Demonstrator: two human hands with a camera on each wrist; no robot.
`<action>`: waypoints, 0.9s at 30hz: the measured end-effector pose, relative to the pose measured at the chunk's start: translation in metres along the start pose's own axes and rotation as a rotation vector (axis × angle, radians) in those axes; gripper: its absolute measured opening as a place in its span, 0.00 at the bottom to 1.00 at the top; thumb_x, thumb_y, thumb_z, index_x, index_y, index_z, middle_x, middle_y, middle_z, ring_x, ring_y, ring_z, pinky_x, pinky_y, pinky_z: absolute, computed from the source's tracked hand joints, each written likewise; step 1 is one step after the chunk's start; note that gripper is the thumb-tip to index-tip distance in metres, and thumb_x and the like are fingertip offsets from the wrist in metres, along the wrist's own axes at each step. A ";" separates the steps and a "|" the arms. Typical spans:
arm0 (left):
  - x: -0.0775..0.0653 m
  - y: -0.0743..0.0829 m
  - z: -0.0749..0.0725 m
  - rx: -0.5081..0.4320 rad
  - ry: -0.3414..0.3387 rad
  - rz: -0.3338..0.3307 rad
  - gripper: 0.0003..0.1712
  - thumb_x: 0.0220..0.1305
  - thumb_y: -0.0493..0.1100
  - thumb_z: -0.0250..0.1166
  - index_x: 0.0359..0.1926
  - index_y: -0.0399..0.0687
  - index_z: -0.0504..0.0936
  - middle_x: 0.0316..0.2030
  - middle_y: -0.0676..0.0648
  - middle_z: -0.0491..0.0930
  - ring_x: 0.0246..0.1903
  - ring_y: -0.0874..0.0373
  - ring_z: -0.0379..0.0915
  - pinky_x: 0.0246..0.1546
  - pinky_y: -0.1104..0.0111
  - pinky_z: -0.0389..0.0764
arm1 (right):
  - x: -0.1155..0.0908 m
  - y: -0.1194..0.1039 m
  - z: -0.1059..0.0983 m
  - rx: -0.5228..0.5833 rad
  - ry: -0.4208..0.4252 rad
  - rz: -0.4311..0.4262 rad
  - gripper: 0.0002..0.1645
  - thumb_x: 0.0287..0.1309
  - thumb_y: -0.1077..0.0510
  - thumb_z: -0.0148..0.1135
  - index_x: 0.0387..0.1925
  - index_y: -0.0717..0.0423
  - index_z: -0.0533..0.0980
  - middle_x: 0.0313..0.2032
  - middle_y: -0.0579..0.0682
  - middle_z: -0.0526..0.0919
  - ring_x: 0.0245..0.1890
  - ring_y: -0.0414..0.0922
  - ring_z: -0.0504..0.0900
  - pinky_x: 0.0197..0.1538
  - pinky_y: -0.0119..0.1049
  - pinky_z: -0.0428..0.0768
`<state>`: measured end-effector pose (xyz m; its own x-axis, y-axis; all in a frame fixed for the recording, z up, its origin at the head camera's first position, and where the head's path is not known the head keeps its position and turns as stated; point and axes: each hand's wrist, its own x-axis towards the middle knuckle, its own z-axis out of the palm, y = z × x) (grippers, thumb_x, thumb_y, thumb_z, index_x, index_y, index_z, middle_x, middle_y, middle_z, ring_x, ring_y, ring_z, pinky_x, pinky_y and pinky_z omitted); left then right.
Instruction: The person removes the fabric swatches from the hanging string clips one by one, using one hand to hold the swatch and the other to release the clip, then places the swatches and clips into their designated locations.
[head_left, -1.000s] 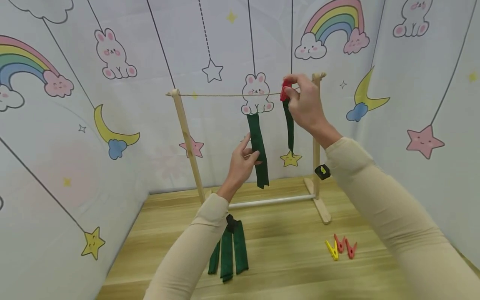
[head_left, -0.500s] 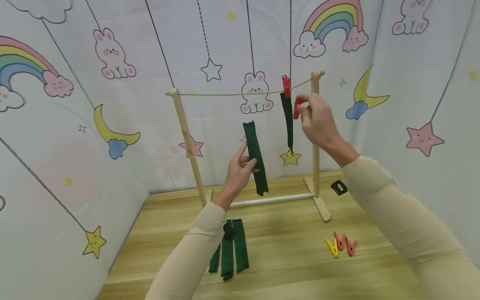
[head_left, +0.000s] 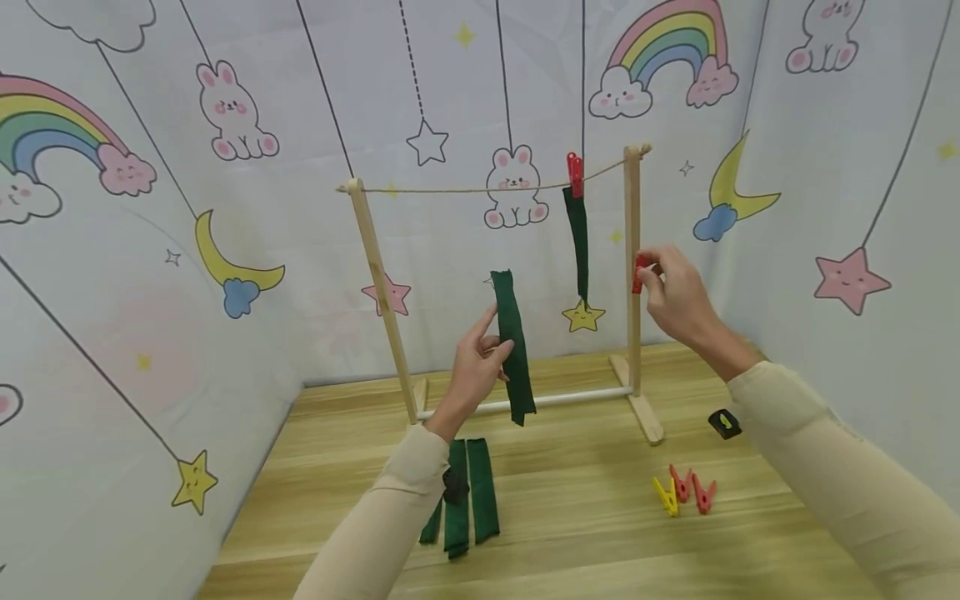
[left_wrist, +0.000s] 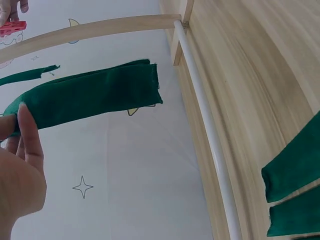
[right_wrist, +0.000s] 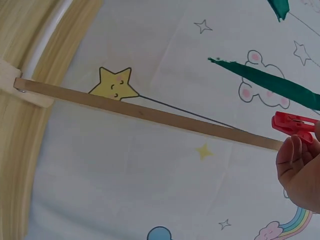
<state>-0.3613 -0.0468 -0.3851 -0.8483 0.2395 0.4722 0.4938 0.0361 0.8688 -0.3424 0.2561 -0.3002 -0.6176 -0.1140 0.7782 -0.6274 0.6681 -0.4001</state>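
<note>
My left hand (head_left: 474, 371) pinches a strip of dark green ribbon (head_left: 514, 350) between thumb and fingers; the ribbon stands up above the hand and hangs below it. In the left wrist view the held ribbon (left_wrist: 95, 92) looks folded double. My right hand (head_left: 678, 292) pinches a red clothespin (right_wrist: 294, 125), in front of the wooden rack's right post (head_left: 632, 325) in the head view. Another red clothespin (head_left: 575, 175) sits on the string (head_left: 450, 191) with a second green ribbon (head_left: 577, 242) hanging from it.
Several green ribbons (head_left: 483, 492) lie on the table, with a black wrist device overlapping them in view. One yellow clothespin (head_left: 666, 497) and two red clothespins (head_left: 703, 494) lie at the right. A white bar (head_left: 555, 400) joins the rack's feet.
My right hand has moved away from the string, down and to the right, carrying the red clothespin and leaving another on the string. My left hand has lowered the ribbon.
</note>
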 end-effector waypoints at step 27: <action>-0.028 -0.015 0.001 -0.106 -0.066 -0.160 0.39 0.73 0.35 0.60 0.78 0.59 0.55 0.27 0.44 0.81 0.32 0.55 0.81 0.37 0.54 0.85 | -0.060 0.042 -0.018 -0.078 -0.132 0.138 0.15 0.72 0.70 0.49 0.52 0.81 0.69 0.42 0.71 0.73 0.43 0.63 0.74 0.41 0.52 0.71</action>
<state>-0.3445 -0.0533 -0.4115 -0.8983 0.3025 0.3187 0.3275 -0.0229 0.9446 -0.3231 0.3042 -0.3546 -0.7550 -0.1094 0.6466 -0.4974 0.7381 -0.4559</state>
